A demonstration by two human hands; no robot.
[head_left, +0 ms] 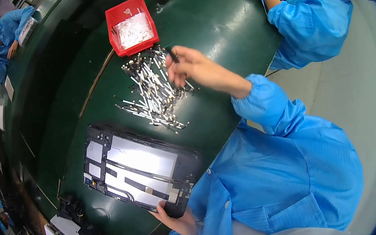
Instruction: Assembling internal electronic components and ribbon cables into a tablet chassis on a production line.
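Note:
My left hand (pixel 175 220) grips the near lower corner of an opened black tablet housing (pixel 143 158), thumb on its top edge. Silver plates and dark ribbon cables show inside it. My right hand (pixel 196 69) is at the right side of a loose pile of small strips (pixel 149 87), white and black with gold-coloured ends, perhaps short flex cables. Its fingers are bent together around a thin black stick-like thing (pixel 173 55), slightly blurred; what kind it is I cannot make out. The pile lies between the housing and a red bin.
The red bin (pixel 114 32) stands on the green table (pixel 194 18) beyond the pile, with white pieces inside. At the upper right sits a co-worker in a blue coat (pixel 312 22); another person (pixel 10 29) works at the far left. Dark equipment (pixel 72 209) stands at lower left.

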